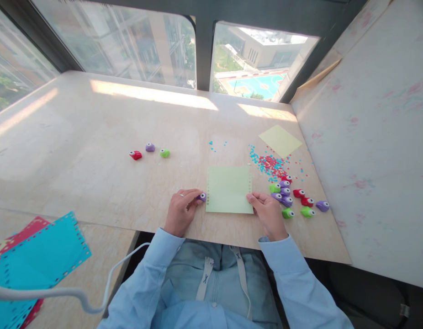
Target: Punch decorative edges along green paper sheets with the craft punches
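Note:
A pale green sheet of paper lies flat before me, with small holes punched along its left and right edges. My left hand is closed around a purple craft paper punch, which sits at the sheet's left edge. At the lower right edge, my right hand pinches the paper between thumb and fingers. Just right of that hand stands a cluster of red, purple and green punches. Whether the left punch has paper in its slot is too small to tell.
Red and blue paper bits are scattered behind the cluster, beside another pale green sheet. Three punches, among them a red punch, stand farther left. Punched blue sheets and a white cable are at lower left. A wall bounds the right.

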Motion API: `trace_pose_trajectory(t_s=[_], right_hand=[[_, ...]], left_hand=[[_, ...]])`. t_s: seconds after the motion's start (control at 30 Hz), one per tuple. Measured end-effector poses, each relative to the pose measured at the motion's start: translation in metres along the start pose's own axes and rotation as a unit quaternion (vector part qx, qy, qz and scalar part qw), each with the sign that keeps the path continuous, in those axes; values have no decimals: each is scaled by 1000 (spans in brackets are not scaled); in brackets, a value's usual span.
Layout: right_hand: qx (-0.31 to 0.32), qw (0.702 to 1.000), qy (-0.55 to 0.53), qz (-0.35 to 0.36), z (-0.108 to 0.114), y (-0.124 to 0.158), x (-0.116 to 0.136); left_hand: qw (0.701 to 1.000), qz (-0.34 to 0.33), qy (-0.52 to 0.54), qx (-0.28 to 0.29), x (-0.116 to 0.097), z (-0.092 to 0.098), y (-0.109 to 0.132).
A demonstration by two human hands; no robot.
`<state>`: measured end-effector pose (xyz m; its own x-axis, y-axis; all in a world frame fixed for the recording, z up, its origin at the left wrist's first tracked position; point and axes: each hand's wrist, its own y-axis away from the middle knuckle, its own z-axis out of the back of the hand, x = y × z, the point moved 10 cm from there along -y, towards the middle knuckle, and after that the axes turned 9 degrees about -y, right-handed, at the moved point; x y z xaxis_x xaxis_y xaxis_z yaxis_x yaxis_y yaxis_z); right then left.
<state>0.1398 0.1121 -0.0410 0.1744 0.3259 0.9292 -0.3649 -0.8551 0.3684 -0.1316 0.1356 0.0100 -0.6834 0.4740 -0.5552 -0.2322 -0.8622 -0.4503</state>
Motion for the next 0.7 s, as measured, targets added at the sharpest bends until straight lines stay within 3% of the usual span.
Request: trace_pose_trajectory(t_s=[0.7], right_hand=[[-3, 1000, 6, -9, -1, -7, -2]], left_hand=[[1000, 8, -3, 15, 0, -2, 1]])
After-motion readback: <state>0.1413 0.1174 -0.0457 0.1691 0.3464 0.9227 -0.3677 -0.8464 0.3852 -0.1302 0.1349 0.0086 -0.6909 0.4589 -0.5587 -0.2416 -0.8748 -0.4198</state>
